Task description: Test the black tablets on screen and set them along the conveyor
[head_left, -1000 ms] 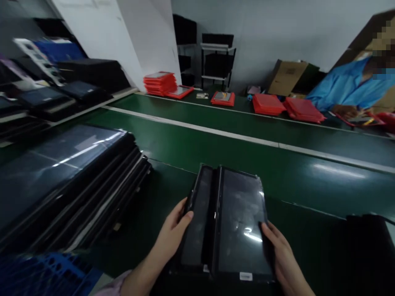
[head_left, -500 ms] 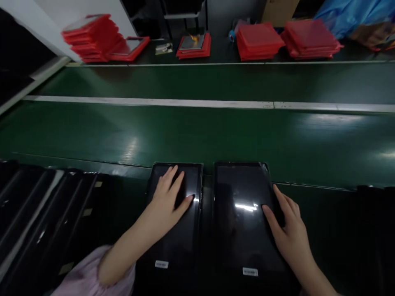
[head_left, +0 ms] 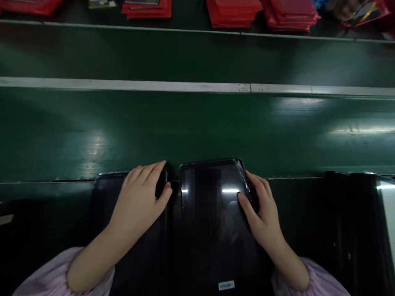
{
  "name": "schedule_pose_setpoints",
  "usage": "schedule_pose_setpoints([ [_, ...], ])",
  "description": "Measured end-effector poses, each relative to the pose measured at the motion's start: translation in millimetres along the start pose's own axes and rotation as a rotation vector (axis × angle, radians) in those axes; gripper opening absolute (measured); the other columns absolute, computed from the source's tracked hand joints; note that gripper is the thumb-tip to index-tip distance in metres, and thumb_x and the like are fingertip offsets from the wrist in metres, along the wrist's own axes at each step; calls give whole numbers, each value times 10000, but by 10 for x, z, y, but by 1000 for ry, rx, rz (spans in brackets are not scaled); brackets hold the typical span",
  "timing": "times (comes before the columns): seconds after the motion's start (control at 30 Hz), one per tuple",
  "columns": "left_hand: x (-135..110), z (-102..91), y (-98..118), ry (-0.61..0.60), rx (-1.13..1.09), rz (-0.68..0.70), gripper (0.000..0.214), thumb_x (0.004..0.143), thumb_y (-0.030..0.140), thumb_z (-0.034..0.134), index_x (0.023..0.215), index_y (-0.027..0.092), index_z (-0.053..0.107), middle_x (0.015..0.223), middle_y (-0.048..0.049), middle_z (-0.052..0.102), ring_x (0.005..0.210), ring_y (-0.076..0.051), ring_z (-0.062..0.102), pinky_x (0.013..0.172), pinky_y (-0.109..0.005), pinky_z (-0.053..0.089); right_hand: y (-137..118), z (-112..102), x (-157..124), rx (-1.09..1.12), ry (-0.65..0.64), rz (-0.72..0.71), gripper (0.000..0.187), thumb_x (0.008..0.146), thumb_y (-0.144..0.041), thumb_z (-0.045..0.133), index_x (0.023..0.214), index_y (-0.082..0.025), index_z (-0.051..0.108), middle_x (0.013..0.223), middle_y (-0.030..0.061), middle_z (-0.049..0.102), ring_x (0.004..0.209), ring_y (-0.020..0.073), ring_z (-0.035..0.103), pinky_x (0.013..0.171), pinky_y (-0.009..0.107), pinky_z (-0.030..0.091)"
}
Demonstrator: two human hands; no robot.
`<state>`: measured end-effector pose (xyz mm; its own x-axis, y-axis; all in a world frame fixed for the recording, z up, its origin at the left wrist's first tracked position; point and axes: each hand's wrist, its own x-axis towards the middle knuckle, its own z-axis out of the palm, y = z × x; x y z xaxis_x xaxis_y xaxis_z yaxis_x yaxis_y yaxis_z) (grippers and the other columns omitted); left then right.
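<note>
Two black tablets with glossy screens lie side by side in front of me. My left hand (head_left: 138, 193) lies over the upper part of the left tablet (head_left: 140, 257), fingers stretched toward its top right corner and thumb apart from them. My right hand (head_left: 262, 209) holds the right tablet (head_left: 212, 230) by its right edge, thumb on the screen and fingers around the side. The right tablet is slightly turned, with a small white label (head_left: 226, 285) near its bottom. Clear film shows at its top right corner.
A green belt surface (head_left: 197, 127) runs across beyond the tablets, crossed by a white metal strip (head_left: 138, 85). Red-wrapped stacks (head_left: 234, 12) stand along the far ledge. Dark flat items (head_left: 348, 230) stand at the right.
My view has tilted down and shifted right. My left hand has slid from the middle of the left tablet to its right edge. The right tablet has turned slightly; my right hand stays on it.
</note>
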<state>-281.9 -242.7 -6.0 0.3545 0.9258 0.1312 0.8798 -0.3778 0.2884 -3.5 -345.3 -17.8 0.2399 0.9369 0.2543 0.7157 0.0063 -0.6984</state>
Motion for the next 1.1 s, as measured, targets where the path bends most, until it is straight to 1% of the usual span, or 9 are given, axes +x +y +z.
schedule_pose_setpoints([
  [0.1,17,2,-1,-10,-38,-36,653,997,441,379,1401,26,681,1376,-273,740,1300,-440,683,1161,-651,487,-21,-2,7,10,-12,15,447,1085,-418,600,1513,-290,613,1370,119,700,1241,303,708,1010,498,643],
  [0.23,90,44,18,-18,-139,-94,583,937,448,464,1350,137,733,1343,-206,775,1312,-444,678,1206,-650,441,0,11,17,133,-8,99,470,1067,-477,616,1497,-290,637,1466,134,685,1335,327,680,1084,542,610],
  [0.4,147,-50,-44,-19,-316,-117,598,883,426,540,1392,163,712,1415,-171,755,1403,-417,631,1278,-642,367,55,30,-20,449,-49,199,726,1028,-595,648,1668,-322,443,1669,128,547,1559,324,508,1270,581,452],
  [0.5,-67,-256,-259,71,-583,-311,665,867,502,637,1464,211,660,1569,-112,666,1530,-393,525,1311,-609,344,73,7,-119,551,-102,255,743,1026,-600,644,1689,-363,408,1725,83,484,1615,294,427,1309,565,403],
  [0.6,-510,-353,-527,260,-780,-612,551,882,526,678,1378,287,693,1570,-59,666,1569,-397,480,1340,-617,296,68,-3,-237,585,-105,297,717,1009,-593,664,1663,-375,467,1755,53,436,1633,298,392,1322,566,382],
  [0.67,-834,-293,-648,307,-866,-711,482,924,584,601,1308,314,709,1525,-57,693,1574,-426,468,1326,-658,317,48,23,-287,604,-104,299,711,1001,-593,668,1652,-368,491,1756,49,434,1635,305,386,1327,574,371],
  [0.77,-1177,-119,-692,391,-1147,-816,411,902,569,657,1227,327,729,1467,-47,728,1584,-417,454,1311,-627,382,4,105,-311,635,-113,281,727,992,-590,678,1654,-356,487,1749,56,445,1634,296,390,1331,569,365],
  [0.87,-1258,-21,-644,415,-1284,-822,439,891,537,678,1251,290,731,1461,-77,731,1547,-399,503,1277,-586,447,-25,180,-313,652,-106,271,745,991,-589,668,1663,-339,465,1748,74,447,1633,294,393,1333,566,360],
  [1.1,-1063,-40,-535,403,-1367,-827,576,859,506,640,1354,216,692,1483,-132,714,1470,-366,590,1239,-509,488,15,194,-188,632,-11,265,717,982,-606,621,1607,-274,510,1668,153,547,1543,330,529,1261,597,446],
])
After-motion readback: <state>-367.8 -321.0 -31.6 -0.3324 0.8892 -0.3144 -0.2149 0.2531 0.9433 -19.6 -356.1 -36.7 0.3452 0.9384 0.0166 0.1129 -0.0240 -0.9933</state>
